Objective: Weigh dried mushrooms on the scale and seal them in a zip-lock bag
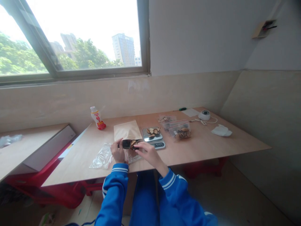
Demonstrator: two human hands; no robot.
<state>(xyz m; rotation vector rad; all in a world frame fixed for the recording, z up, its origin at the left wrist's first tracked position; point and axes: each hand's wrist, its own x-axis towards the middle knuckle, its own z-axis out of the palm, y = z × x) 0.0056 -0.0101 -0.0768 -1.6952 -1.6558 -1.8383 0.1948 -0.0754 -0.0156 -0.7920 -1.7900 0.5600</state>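
Note:
My left hand is closed around a dark scoop-like object near the table's front edge. Brown dried slices sit at its right end, where the fingertips of my right hand pinch at them. Just beyond, a digital scale carries a small pile of pale and dark dried slices on its plate. A brown paper pouch lies behind my left hand. Under my hands is a clear zip bag, and a crumpled clear bag lies to the left.
Zip bags of dried pieces lie right of the scale. Farther right are a white round device with a cable and a crumpled white tissue. A red-and-white bottle stands at the back left. Red stools show below the wooden table.

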